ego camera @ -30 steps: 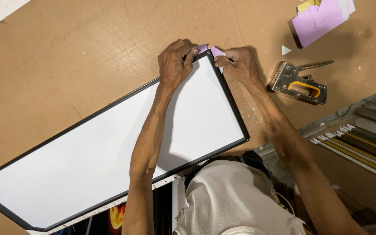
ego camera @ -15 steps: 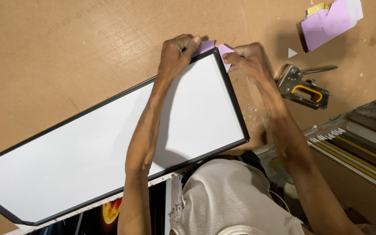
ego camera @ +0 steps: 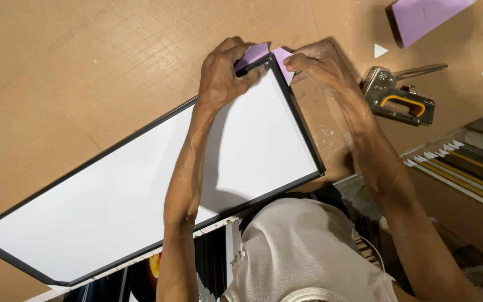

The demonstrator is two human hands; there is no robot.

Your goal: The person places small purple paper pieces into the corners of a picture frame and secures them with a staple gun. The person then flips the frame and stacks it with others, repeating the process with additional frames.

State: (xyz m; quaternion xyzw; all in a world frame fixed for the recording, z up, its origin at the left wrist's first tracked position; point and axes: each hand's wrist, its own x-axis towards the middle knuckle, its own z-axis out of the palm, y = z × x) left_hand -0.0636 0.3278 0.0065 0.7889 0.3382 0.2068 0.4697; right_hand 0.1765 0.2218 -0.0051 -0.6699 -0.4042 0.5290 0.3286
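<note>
A long white panel in a thin black frame (ego camera: 113, 184) lies slantwise on the brown board table (ego camera: 85, 67). A purple cardboard corner piece (ego camera: 264, 56) sits over the frame's far right corner. My left hand (ego camera: 225, 72) presses on the left flap of that piece and the frame's top edge. My right hand (ego camera: 320, 64) pinches its right flap against the frame's side. Both forearms reach up from the bottom of the view.
A metal staple gun (ego camera: 401, 98) with an orange handle lies right of my right hand. A stack of purple cardboard (ego camera: 420, 17) sits at the top right, a small white triangle (ego camera: 380, 50) beside it. Frame mouldings (ego camera: 465, 168) lie at the right edge.
The frame corner and both hands sit slightly lower and more to the right in view. My fingers have folded the purple piece tighter around the corner. The purple stack has slid toward the top edge.
</note>
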